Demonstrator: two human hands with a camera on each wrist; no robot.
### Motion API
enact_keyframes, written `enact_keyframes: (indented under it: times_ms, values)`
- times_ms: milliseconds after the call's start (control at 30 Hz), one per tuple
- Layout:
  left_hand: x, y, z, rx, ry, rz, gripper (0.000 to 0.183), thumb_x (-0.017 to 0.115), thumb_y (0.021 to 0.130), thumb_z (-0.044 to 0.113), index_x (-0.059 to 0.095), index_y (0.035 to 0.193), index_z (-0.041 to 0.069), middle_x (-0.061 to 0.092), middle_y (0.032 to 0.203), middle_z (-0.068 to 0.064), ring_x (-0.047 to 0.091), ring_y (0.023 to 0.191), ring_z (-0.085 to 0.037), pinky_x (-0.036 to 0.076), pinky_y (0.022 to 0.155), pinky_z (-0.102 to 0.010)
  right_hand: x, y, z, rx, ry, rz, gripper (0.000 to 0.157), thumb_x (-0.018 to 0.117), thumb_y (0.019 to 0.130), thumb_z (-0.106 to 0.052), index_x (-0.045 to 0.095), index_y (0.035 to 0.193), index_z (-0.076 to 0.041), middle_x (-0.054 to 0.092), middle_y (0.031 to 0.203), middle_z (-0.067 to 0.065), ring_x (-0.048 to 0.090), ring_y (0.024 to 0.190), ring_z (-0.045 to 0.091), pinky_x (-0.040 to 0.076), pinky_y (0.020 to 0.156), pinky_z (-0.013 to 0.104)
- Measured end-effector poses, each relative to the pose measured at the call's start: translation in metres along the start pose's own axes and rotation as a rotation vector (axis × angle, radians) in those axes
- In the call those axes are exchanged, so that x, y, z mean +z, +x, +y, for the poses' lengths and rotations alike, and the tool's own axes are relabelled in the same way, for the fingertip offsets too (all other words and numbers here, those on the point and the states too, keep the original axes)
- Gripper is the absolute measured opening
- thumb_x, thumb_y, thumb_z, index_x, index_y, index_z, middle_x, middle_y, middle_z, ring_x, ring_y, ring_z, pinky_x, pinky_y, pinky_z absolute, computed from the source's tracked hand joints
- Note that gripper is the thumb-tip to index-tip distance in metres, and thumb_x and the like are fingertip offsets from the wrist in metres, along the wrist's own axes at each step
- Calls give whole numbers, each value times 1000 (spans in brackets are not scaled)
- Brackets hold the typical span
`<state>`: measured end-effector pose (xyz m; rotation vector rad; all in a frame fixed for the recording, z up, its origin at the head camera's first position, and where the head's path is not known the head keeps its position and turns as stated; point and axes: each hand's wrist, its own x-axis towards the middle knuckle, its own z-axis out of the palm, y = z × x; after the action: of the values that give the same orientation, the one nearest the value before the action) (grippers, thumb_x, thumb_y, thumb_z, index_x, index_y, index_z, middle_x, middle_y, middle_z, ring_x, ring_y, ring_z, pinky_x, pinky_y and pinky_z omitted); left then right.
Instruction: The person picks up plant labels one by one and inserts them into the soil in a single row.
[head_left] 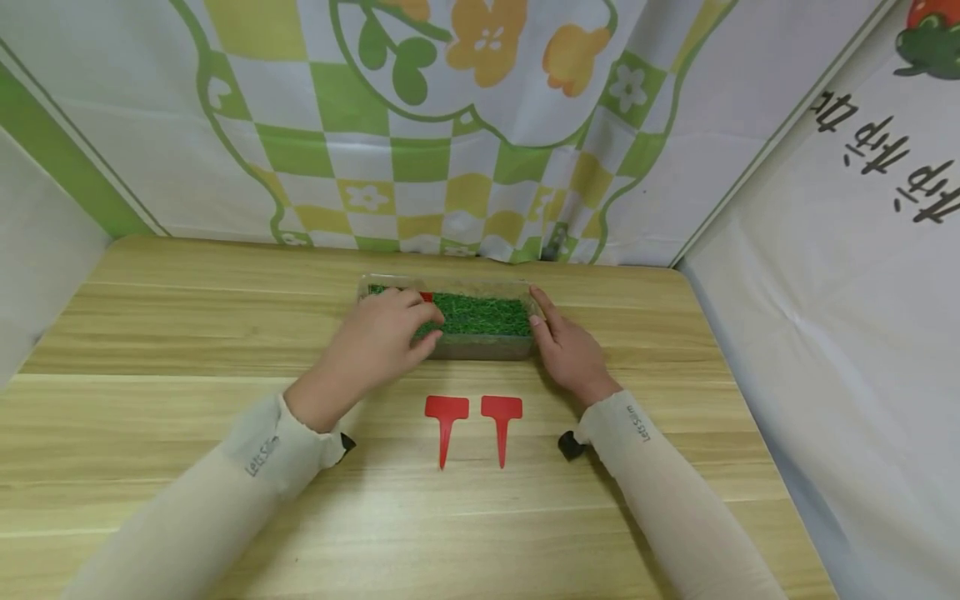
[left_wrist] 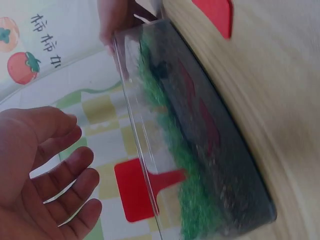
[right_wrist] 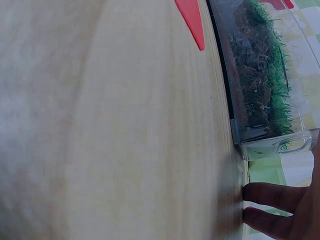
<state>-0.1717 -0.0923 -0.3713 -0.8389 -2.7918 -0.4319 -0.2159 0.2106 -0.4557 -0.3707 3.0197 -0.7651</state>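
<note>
A long clear plastic box (head_left: 480,347) holds dark soil topped with green grass (head_left: 483,315). Near its left end a red T-shaped plant label (left_wrist: 134,191) stands with its stem down in the grass. My left hand (head_left: 386,333) hovers over that end, and in the left wrist view its fingers are loosely bent, apart from the label, with nothing between them. At the opposite end my right hand (head_left: 570,350) touches the box with thumb and index finger; its other visible fingers (right_wrist: 272,196) reach straight down beside the end wall. Two more red plant labels (head_left: 447,408) (head_left: 502,408) lie in front of the box.
The box stands toward the back of a wooden table (head_left: 187,333). A checked, flowered curtain (head_left: 420,167) hangs behind the table's far edge, with white cloth (head_left: 847,333) along the right side.
</note>
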Motion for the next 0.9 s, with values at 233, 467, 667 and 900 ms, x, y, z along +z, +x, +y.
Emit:
enact_keyframes:
  times_ms: [233, 467, 667, 900]
  values:
    - [4, -3, 15, 12, -66, -107, 23, 66, 97, 30, 73, 113, 15, 69, 108, -1, 64, 98, -23, 54, 87, -42, 0, -1, 0, -1, -7, 0, 56, 15, 105, -61, 7, 158, -47, 56, 144, 16, 66, 111, 39, 53, 79, 56]
    - [14, -4, 28, 40, -95, -178, 33, 68, 95, 35, 70, 121, 14, 68, 115, -5, 66, 100, -24, 55, 88, -43, 0, -1, 0, -1, -4, -6, 56, 15, 104, -61, 6, 158, -47, 54, 147, 15, 63, 116, 39, 52, 83, 57]
    - [23, -4, 37, 52, -88, -235, 41, 67, 94, 41, 67, 126, 14, 66, 121, -4, 65, 108, -26, 54, 93, -46, -1, 0, -1, -5, 2, 0, 55, 17, 105, -60, 7, 158, -48, 52, 148, 15, 62, 119, 40, 52, 87, 58]
    - [34, -4, 42, 28, -77, -301, 48, 67, 93, 44, 64, 131, 14, 63, 126, -5, 61, 115, -28, 50, 98, -48, 0, 0, 0, -3, 5, -3, 57, 16, 105, -60, 8, 159, -44, 51, 149, 15, 62, 119, 39, 52, 87, 57]
